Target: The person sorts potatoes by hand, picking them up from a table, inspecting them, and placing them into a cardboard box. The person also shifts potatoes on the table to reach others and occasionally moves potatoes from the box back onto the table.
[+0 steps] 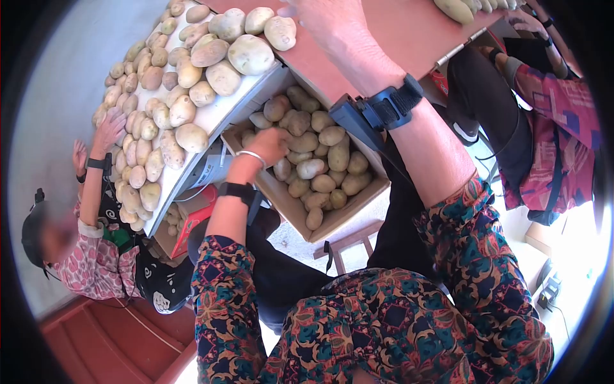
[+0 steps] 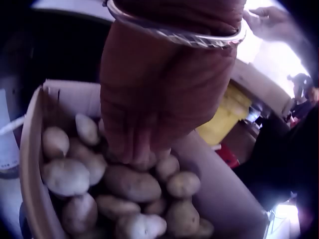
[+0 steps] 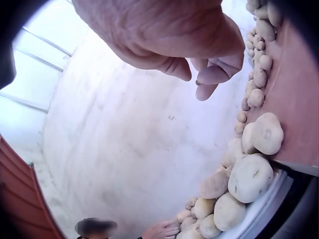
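Observation:
My left hand (image 1: 267,146), a silver bangle at its wrist, reaches into a cardboard box (image 1: 310,235) of potatoes (image 1: 311,169). In the left wrist view that hand (image 2: 159,89) points down, fingertips against or just over a potato; whether they grip it is hidden. My right hand (image 1: 332,25) is above the red tabletop (image 1: 384,45), partly cut off by the head view's top edge. The right wrist view has the right hand (image 3: 174,40) with fingers loosely bent and nothing seen between them, above and left of large potatoes (image 3: 250,178).
Many potatoes (image 1: 182,110) cover a white board (image 1: 220,118) left of the box. Another person's hand (image 1: 110,128) rests among them at the far left. More potatoes (image 1: 455,9) lie at the tabletop's upper right, near a second seated person in a patterned top (image 1: 556,128).

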{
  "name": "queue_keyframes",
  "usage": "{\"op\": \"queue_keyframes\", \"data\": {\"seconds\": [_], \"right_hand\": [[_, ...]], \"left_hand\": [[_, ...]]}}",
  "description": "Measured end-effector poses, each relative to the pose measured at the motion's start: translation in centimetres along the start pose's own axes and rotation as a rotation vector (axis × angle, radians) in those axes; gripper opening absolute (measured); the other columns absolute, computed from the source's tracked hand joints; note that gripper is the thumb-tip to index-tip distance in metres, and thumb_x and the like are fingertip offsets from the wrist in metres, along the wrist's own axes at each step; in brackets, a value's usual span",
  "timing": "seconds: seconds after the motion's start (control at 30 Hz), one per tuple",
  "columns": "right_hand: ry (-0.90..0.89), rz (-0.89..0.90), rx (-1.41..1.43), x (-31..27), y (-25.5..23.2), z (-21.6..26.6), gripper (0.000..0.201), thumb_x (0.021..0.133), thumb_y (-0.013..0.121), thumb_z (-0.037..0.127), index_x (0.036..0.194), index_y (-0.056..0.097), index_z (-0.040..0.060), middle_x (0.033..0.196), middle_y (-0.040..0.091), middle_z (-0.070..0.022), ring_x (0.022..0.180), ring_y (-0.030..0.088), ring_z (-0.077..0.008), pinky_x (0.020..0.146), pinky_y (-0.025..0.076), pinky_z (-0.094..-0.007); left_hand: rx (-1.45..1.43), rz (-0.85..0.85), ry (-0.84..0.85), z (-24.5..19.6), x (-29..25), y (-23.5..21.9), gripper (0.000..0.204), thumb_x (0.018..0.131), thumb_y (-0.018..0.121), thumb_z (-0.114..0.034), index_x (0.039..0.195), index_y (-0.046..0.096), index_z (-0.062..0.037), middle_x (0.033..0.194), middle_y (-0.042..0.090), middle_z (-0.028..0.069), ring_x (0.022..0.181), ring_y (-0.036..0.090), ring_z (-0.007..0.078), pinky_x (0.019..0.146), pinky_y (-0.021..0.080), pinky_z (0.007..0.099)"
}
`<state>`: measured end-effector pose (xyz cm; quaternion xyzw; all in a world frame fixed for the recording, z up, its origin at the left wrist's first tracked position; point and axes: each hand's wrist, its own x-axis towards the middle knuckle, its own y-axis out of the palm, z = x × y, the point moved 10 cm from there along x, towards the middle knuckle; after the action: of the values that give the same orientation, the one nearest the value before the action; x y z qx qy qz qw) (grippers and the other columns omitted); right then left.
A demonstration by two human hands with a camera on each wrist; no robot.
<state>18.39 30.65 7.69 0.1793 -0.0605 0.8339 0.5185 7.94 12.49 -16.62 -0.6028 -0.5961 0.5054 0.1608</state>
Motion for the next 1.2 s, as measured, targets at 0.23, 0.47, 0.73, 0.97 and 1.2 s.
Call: {"op": "queue_keyframes", "data": {"seconds": [0.23,0.47,0.73,0.97,1.2], "right_hand": [[0.033,0.038,-0.057,-0.7,-0.2,0.0,0.035,0.084,0.058,0.008,0.114,0.061,-0.0105,0.099,0.068,-0.027,0.095,0.067,-0.0321,0.083,0.052,-0.0367],[0.004,0.046,-0.107,-0.8,-0.5,-0.5,0.034,0.085,0.057,0.007,0.113,0.061,-0.0109,0.095,0.069,-0.0261,0.09,0.068,-0.0325,0.08,0.053,-0.0368],[0.089,0.123,0.054,-1.8,-0.1,0.7,0.033,0.087,0.055,0.005,0.115,0.06,-0.011,0.091,0.069,-0.0218,0.084,0.068,-0.0244,0.075,0.053,-0.0333],[0.144,0.12,0.049,-1.1,1.0,-1.8,0.035,0.087,0.053,0.002,0.119,0.057,-0.011,0.094,0.068,-0.0197,0.085,0.066,-0.0212,0.074,0.053,-0.0319],[0.141,0.175,0.107,-2.0,0.8,0.3,0.037,0.087,0.051,0.001,0.121,0.054,-0.0134,0.086,0.067,-0.0167,0.074,0.064,-0.0188,0.066,0.051,-0.0298]], "left_hand": [[0.187,-0.073,-0.029,-0.9,0.7,11.7,0.048,0.075,0.072,-0.012,0.122,0.062,-0.008,0.115,0.061,0.02,0.107,0.06,0.0359,0.092,0.051,0.041],[0.198,-0.32,-0.261,0.2,-0.9,12.2,0.045,0.073,0.073,-0.017,0.113,0.058,-0.0027,0.112,0.058,0.0205,0.111,0.056,0.0383,0.091,0.051,0.0447],[-0.175,-0.365,-0.412,-3.2,-5.2,0.3,0.055,0.067,0.078,-0.031,0.108,0.062,0.0026,0.108,0.065,0.0238,0.101,0.064,0.0384,0.088,0.052,0.0429],[-0.468,-1.079,-0.253,-0.3,-13.3,-13.6,0.051,0.076,0.075,-0.027,0.114,0.058,0.0028,0.101,0.068,0.0203,0.091,0.067,0.0334,0.087,0.052,0.0408],[0.226,-1.126,-0.385,-0.1,-14.5,-17.4,0.049,0.082,0.073,-0.025,0.121,0.057,0.0,0.112,0.064,0.0243,0.108,0.058,0.04,0.099,0.043,0.0446]]}}
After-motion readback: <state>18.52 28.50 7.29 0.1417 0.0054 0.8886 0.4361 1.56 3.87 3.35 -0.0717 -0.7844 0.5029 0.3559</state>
